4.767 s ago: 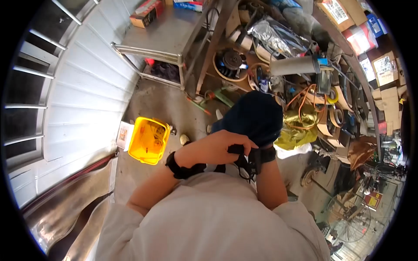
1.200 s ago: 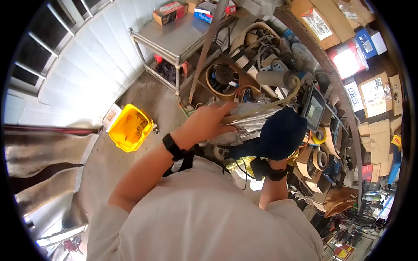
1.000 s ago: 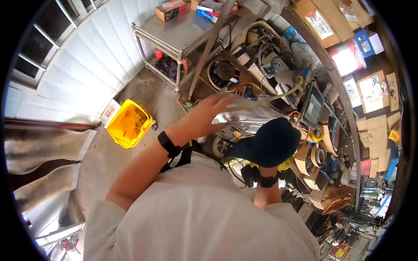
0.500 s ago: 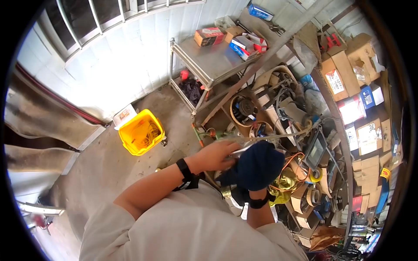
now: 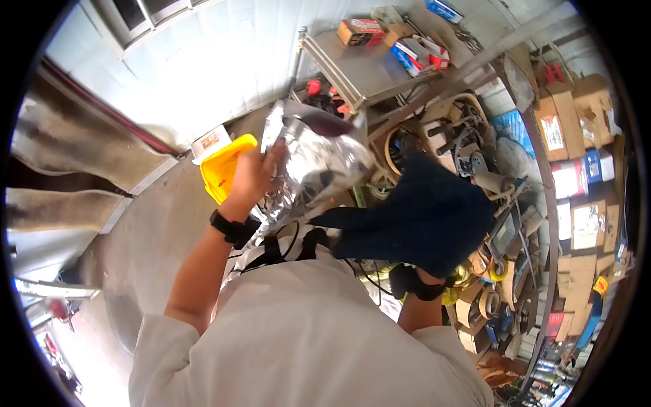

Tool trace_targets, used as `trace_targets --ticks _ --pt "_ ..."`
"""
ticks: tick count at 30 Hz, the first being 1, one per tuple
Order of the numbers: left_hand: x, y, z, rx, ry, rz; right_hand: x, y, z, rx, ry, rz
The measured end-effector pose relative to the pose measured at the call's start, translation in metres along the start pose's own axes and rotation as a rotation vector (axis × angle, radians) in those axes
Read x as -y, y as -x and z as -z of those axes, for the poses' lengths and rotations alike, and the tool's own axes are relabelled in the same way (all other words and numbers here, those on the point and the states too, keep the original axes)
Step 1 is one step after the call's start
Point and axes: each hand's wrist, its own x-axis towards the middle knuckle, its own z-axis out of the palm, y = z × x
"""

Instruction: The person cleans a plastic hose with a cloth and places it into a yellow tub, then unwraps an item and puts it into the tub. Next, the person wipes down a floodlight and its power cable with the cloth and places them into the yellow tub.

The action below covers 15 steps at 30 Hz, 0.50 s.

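Your left hand (image 5: 254,173) has its fingers closed on the near left edge of some crinkled silver foil (image 5: 319,163), held up in front of you to the left of the middle; blur hides the fingertips, and you cannot tell whether it is a bag or a sheet. Your right hand (image 5: 428,277) is mostly hidden under a dark blue cloth (image 5: 427,217), so you cannot tell how its fingers stand.

The foil covers part of the near side of the metal worktop (image 5: 369,64); whether they touch is hard to make out. Your left hand and forearm hide the right side of the yellow bin (image 5: 215,173). The cloth blocks part of the clutter behind it, and the cardboard boxes (image 5: 583,224) at the far right fade into the dark rim of the view.

Your widest room is the floor (image 5: 159,237) on the left, between your forearm and the curtain (image 5: 74,156). On the right, rolls of tape (image 5: 489,305) and other clutter crowd close beside your right wrist.
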Motion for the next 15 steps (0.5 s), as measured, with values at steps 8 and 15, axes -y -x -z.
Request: trace_targets --ticks 8,15 --pt "0.002 0.000 0.041 -0.400 0.126 -0.040 0.051 -0.016 -0.096 -0.186 -0.921 -0.318" --pt "-0.028 0.036 0.045 -0.337 0.051 -0.113 0.110 -0.131 -0.189 0.530 -2.141 0.269"
